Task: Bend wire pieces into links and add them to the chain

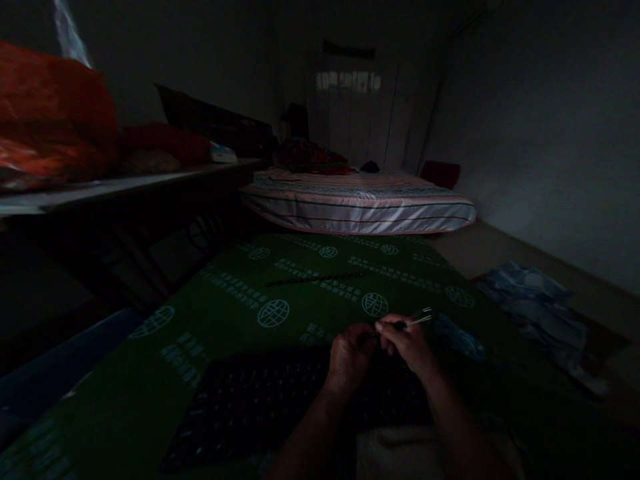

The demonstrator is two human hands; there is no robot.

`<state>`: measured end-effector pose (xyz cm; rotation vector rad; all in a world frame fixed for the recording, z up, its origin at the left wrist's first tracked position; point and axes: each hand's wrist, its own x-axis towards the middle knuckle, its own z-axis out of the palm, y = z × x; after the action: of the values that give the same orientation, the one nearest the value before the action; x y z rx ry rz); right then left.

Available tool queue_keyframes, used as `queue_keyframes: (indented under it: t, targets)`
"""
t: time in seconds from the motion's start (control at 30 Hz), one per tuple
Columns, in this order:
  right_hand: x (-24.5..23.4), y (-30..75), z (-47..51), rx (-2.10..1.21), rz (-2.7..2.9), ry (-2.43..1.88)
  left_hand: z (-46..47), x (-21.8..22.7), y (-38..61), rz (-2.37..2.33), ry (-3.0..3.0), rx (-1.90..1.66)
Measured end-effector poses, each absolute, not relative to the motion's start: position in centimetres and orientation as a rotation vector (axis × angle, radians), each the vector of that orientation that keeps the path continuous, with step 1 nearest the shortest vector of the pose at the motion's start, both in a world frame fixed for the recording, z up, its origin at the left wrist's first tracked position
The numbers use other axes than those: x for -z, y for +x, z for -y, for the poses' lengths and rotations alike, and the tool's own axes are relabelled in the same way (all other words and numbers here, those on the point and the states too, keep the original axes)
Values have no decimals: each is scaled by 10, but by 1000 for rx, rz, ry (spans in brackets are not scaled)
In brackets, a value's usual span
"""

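Note:
The room is very dim. My two hands meet low in the middle, above a dark patterned cloth (260,400) that lies on a green printed mat (240,293). My right hand (407,343) pinches a thin dark rod (407,323) with pale wires sticking out at its far end. My left hand (350,357) is curled closed against the near end of the same rod. A long thin dark stick (313,278) lies alone on the mat farther away.
A striped mattress (360,207) with a heap of clothes (310,159) lies beyond the mat. A low bench (125,187) at left carries an orange bag (50,113) and red bundles. Crumpled blue plastic (535,300) lies on the floor at right, by the wall.

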<state>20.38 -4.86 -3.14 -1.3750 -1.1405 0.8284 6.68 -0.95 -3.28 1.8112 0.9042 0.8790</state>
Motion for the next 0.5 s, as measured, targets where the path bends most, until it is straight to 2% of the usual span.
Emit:
queue_keyframes:
  t: [0.5]
  targets:
    - [27,203,49,-858,1053,-1369,6,37,68,-916,1339,-1080]
